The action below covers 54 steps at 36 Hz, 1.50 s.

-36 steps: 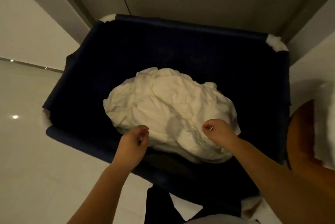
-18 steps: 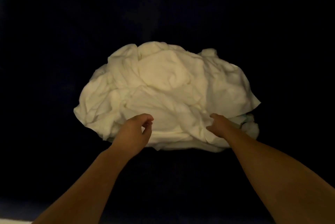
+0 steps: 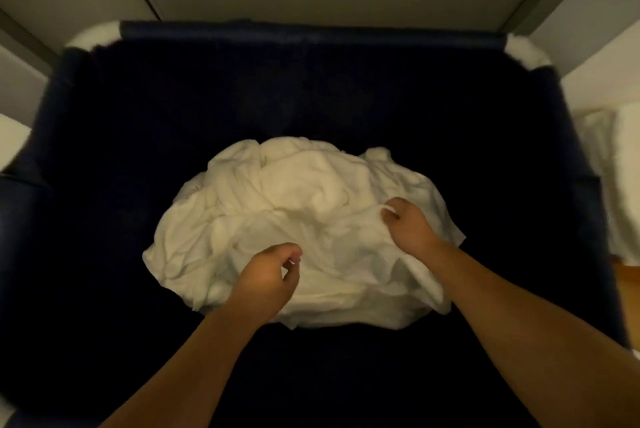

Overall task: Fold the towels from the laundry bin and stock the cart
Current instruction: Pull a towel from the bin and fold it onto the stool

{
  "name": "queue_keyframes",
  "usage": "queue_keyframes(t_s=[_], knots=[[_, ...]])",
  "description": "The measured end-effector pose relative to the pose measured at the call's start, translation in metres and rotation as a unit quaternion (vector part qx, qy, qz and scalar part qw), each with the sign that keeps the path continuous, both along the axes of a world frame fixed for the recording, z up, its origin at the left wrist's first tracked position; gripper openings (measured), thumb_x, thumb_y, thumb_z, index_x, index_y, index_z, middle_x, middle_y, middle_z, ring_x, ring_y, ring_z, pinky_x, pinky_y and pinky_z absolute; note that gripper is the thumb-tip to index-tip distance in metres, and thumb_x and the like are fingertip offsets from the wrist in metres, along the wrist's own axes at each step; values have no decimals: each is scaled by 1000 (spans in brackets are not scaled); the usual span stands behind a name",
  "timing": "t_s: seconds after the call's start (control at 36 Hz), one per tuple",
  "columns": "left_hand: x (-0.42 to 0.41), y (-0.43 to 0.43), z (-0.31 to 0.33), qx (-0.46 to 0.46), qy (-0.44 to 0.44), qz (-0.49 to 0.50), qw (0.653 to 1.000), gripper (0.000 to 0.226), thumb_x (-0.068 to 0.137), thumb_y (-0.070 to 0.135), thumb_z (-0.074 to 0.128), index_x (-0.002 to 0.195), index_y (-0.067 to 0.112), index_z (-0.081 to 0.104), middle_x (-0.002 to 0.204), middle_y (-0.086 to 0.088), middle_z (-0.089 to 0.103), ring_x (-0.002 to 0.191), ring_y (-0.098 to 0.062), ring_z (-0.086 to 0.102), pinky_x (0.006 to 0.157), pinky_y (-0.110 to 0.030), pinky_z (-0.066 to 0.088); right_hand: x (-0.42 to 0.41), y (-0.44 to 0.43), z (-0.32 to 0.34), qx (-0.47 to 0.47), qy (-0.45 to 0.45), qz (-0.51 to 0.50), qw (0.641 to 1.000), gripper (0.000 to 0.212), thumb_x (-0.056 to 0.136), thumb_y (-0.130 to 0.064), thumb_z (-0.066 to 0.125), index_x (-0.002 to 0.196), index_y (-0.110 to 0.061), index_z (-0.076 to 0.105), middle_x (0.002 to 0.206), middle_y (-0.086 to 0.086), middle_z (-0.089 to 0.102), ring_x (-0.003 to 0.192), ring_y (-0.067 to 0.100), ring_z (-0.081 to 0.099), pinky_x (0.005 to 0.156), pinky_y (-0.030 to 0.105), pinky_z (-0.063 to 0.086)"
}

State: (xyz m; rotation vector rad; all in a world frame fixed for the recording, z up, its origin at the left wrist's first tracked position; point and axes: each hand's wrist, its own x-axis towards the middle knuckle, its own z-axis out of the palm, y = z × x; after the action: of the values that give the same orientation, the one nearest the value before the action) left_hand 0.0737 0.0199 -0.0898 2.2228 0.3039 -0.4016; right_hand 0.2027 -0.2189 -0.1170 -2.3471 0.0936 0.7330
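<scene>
I observe a crumpled heap of white cloth towels (image 3: 294,205) lying on the floor of the deep navy fabric laundry bin (image 3: 311,35), roughly central and slightly toward the near side, well apart from every wall. My left hand (image 3: 272,277) sits over the near left part of the heap with fingers curled and thumb close to the forefinger; I cannot tell whether cloth is caught between them. My right hand (image 3: 410,225) is on the right part of the heap, its fingertips pinching a raised ridge of cloth. I judge the load light, soft and wholly limp: it will sag, drag neighbouring pieces along and offer no stiffness, though it should not slip or suffer damage. The best hold is a hem or corner of the topmost piece, taken in a pinch at two separated points so that it peels free alone. The heap forms a broad oval with its long axis running left to right. No single towel's edges or direction can be read among the folds. Pale linen (image 3: 623,185) lies outside the bin at right.
</scene>
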Motion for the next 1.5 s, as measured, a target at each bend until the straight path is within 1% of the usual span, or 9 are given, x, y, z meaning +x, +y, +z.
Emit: queue_keyframes(t_s=[0.08, 0.19, 0.31, 0.47, 0.61, 0.72, 0.83, 1.25, 1.5], knots=[[8, -17, 26, -12, -43, 14, 999, 24, 88, 8, 64, 111, 16, 66, 99, 7, 64, 84, -3, 59, 84, -16, 47, 13, 18, 49, 35, -29, 92, 995, 21, 100, -17, 45, 100, -5, 62, 98, 6, 61, 93, 19, 56, 76, 23, 39], [28, -35, 70, -2, -96, 24, 995, 39, 89, 15, 67, 126, 13, 57, 114, 6, 55, 98, -4, 52, 86, 2, 30, 21, 36, 118, 61, -87, 182, 977, 21, 98, -21, 49, 107, -10, 65, 102, 2, 64, 94, 16, 59, 86, 26, 45], [47, -51, 116, 26, -153, 47, 987, 51, 86, 24, 69, 133, 15, 50, 120, 12, 48, 111, -5, 48, 97, -15, 36, 24, 41, 189, 95, -138, 249, 954, 20, 97, -18, 49, 108, -11, 64, 99, -2, 63, 90, 10, 57, 74, 13, 40], [59, -71, 191, 50, -225, 82, 970, 8, 95, 22, 55, 98, 29, 55, 84, 16, 57, 78, 1, 56, 68, -20, 39, 26, 24, 283, 164, -224, 269, 922, 14, 94, -14, 51, 94, -15, 65, 88, -7, 62, 82, 8, 58, 69, 17, 44], [73, -77, 276, 93, -323, 99, 937, 15, 93, 12, 53, 106, 14, 60, 93, 4, 63, 81, -14, 57, 66, -26, 39, 46, 2, 363, 158, -326, 291, 885, 7, 89, -31, 62, 84, -27, 61, 86, -9, 65, 82, 10, 59, 72, 27, 45], [84, -72, 341, 183, -360, 71, 912, 24, 87, 3, 56, 110, 8, 62, 101, -11, 65, 89, -27, 59, 68, -27, 36, 42, -14, 418, -24, -408, 401, 820, 52, 69, -65, 69, 110, -36, 56, 98, -12, 59, 87, 11, 56, 74, 29, 45], [87, -72, 396, 234, -391, 52, 888, 23, 89, 5, 54, 110, 7, 62, 103, -11, 65, 91, -27, 59, 71, -31, 40, 45, -18, 447, -158, -523, 394, 739, 43, 83, -37, 59, 123, -25, 49, 111, 2, 50, 97, 25, 57, 73, 32, 41], [92, -24, 537, 332, -523, 91, 780, 17, 89, 7, 51, 100, 3, 63, 89, -17, 64, 79, -34, 58, 66, -37, 43, 69, -59, 550, -106, -541, 186, 813, 16, 84, -7, 53, 96, -3, 63, 101, 17, 63, 95, 33, 58, 78, 33, 44], [91, 17, 535, 346, -486, 122, 793, 19, 88, 5, 51, 100, 5, 65, 94, -17, 66, 84, -35, 60, 69, -37, 45, 83, -86, 532, -144, -454, 128, 870, 27, 92, -9, 47, 108, -9, 69, 107, 12, 66, 98, 27, 60, 83, 31, 46]])
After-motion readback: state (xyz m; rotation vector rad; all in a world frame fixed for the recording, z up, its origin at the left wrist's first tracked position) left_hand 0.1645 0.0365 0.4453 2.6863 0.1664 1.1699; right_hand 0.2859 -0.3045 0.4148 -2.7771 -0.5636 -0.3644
